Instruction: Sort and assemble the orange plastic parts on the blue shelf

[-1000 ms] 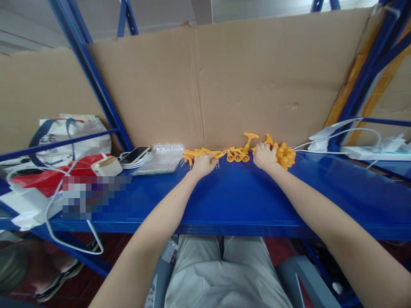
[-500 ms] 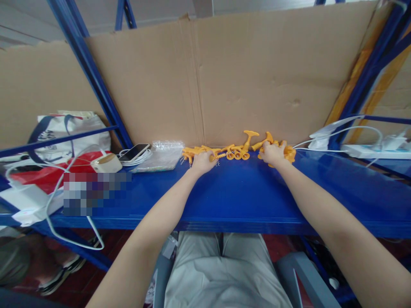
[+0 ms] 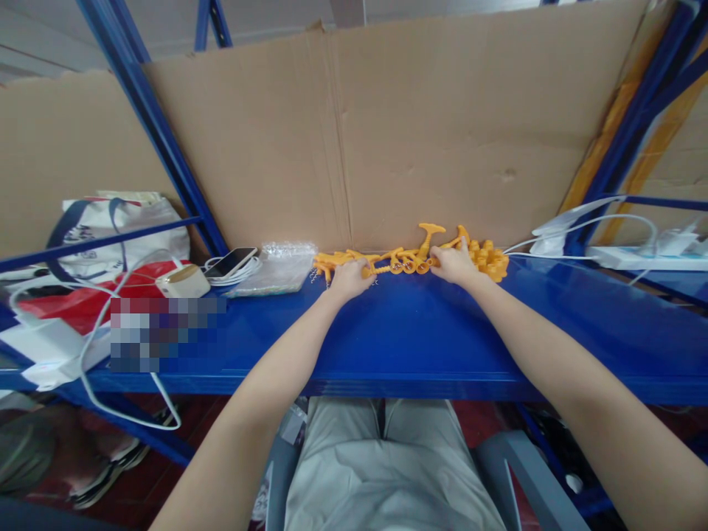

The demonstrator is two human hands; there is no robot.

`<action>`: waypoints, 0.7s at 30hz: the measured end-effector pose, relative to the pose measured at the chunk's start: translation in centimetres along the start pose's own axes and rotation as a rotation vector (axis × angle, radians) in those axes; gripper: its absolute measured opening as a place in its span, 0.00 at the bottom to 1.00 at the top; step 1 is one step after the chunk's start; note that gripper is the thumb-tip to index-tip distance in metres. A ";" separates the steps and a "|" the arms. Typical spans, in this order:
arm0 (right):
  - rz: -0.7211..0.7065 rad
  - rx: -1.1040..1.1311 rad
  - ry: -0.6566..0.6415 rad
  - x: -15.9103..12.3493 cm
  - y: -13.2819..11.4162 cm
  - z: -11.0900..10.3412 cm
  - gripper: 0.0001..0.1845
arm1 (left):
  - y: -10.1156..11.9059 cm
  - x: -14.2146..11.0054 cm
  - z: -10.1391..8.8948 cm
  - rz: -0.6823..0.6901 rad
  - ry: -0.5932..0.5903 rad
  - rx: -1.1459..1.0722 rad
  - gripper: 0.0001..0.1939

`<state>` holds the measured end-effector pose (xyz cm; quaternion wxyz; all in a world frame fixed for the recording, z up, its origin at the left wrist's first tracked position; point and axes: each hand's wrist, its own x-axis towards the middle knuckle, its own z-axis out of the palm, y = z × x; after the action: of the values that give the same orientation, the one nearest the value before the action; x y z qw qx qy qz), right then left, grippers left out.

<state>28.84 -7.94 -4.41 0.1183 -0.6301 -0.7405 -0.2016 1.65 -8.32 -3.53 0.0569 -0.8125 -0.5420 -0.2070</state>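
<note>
My left hand [image 3: 349, 280] is closed on a yellow plastic piece with a threaded shaft [image 3: 383, 271], which points to the right. Behind and beside that hand lie several yellow pieces with thin metal spirals [image 3: 332, 259]. My right hand [image 3: 452, 265] pinches a small yellow round-ended piece [image 3: 434, 262], its fingers covering part of it. Between the hands, yellow pieces with round ring-like ends [image 3: 408, 267] sit in a row. A yellow T-shaped piece [image 3: 430, 234] stands up behind them. To the right of my right hand is a pile of short yellow knobbed parts [image 3: 494, 262].
Blue metal shelf [image 3: 409, 332], with a cardboard panel [image 3: 420, 133] behind it. Left are a clear plastic bag [image 3: 282, 269], a phone [image 3: 232, 262] on a coiled cable, a white charger [image 3: 184, 282] and a cloth bag [image 3: 133, 236]. A power strip [image 3: 636, 259] with cables lies right.
My right hand has moved left from the pile of knobbed parts, bringing a small yellow piece toward the threaded shaft. The left hand has stayed almost in place.
</note>
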 end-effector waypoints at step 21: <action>-0.435 0.274 0.171 1.0 -2.3 0.6 0.13 | -0.4 0.1 0.2 0.012 0.030 0.025 0.13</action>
<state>26.50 -7.03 -4.88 0.2184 -0.4151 -0.8661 -0.1729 1.36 -8.00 -3.74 0.0763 -0.8119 -0.5385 -0.2121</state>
